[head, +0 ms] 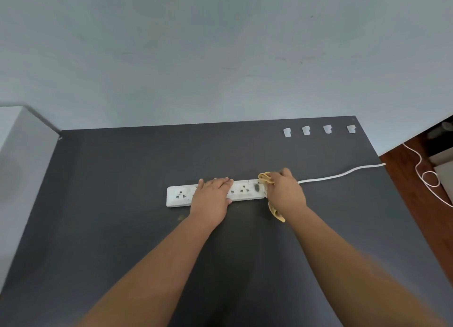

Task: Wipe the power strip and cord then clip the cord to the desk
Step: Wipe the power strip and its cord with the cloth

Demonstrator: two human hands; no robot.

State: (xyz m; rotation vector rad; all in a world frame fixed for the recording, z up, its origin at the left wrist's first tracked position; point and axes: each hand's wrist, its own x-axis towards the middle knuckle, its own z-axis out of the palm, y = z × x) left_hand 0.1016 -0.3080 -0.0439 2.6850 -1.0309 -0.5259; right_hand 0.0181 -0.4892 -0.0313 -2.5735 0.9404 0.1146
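So the wiping step is what's in hand here, and by the look of it only the strip end is being done so far. The power strip [215,193] is lying flat about mid-surface, long side running parallel to the far edge, sockets up. It's being pinned down by the left hand [212,196], palm flat on the middle of it, fingers [221,180] laid out straight and close together, nothing gripped.

A yellow cloth [266,179] is bunched up in the right hand [285,192] right at the strip's cord end, beside the dark switch [256,187]. The right fingers are curled shut around the cloth, with one tail of it poking out toward the far edge and another hanging out under the wrist toward the near edge. Whether the cloth is actually pressed on the plastic or just on the surface next to it can't be told from this angle.

The white cord [340,176] is run from that end toward the right edge of the dark surface [110,204] and drops off it onto the floor. Some grime can still be seen around the sockets, so the strip probably isn't finished.

Next move, as a guess: the cloth gets dragged along the strip top, with the left hand shifted out of the way, then pinched around the cord. The four white clips [318,130] near the far right corner are untouched, with nothing threaded through them yet.
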